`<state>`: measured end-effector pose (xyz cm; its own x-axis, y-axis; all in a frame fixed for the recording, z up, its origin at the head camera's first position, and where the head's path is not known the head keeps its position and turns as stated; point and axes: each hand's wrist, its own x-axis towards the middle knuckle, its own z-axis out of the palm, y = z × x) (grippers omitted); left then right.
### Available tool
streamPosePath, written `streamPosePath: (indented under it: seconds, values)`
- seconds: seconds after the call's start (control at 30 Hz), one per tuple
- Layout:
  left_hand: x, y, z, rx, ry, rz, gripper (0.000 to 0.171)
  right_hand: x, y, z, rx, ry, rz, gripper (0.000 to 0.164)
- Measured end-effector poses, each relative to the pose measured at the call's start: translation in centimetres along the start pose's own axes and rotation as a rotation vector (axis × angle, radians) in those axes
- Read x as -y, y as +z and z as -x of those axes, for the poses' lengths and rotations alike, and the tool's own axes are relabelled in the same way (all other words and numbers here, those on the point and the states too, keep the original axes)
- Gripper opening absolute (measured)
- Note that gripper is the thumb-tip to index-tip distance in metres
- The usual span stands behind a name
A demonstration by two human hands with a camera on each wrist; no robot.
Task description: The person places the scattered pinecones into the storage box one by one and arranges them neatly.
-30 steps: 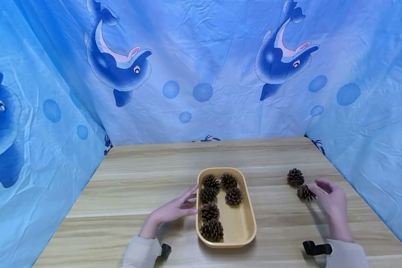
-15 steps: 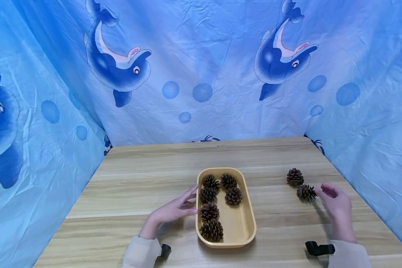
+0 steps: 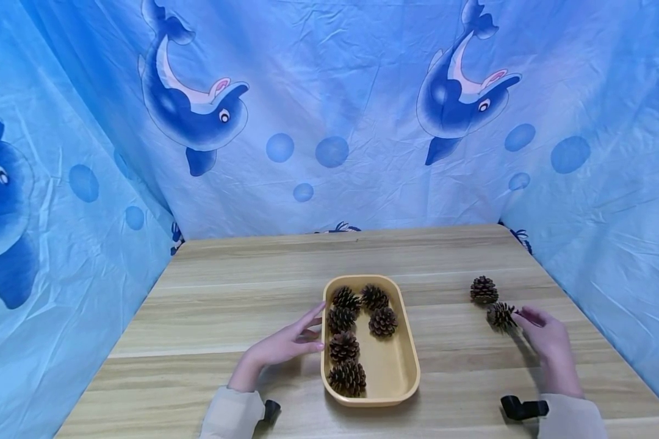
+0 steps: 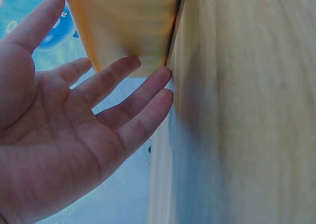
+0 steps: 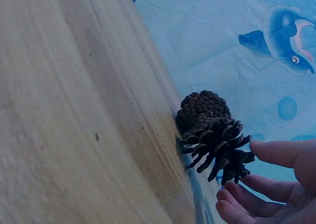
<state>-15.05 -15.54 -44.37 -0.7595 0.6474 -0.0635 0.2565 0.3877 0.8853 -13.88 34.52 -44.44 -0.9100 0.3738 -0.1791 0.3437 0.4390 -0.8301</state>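
My left hand (image 3: 285,344) rests against the left side of a tan plastic tray (image 3: 410,366), with its fingers spread. In the left wrist view the fingertips (image 4: 131,62) lie along the tray's outer wall, low near the tabletop. Several brown pine cones (image 3: 383,322) lie in the tray, mostly along its left side. At the right, my right hand (image 3: 549,341) pinches the near end of a pine cone (image 5: 217,147) between thumb and fingertips. A second pine cone (image 3: 484,290) stands just behind it on the table.
The wood-grain table (image 3: 241,262) is bordered by blue dolphin-print curtains (image 3: 329,73) at the back and both sides. A black wrist mount (image 3: 522,407) sticks out from the right sleeve, and another (image 3: 271,410) from the left.
My right hand draws back rightward from the nearer pine cone, then returns to its near end. The left hand, tray and cones inside stay in place.
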Motion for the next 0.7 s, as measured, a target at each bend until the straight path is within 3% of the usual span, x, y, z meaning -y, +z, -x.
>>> streamPosePath:
  seconds: [0.17,0.7]
  values:
    - [0.09,0.03,-0.02,-0.001,-0.003,0.000,0.085,-0.34,-0.04,-0.10,-0.015,-0.019,-0.008,0.063]
    - [0.04,-0.07,0.03,0.001,-0.005,-0.001,0.086,-0.25,0.01,0.27,-0.022,-0.003,-0.177,0.061]
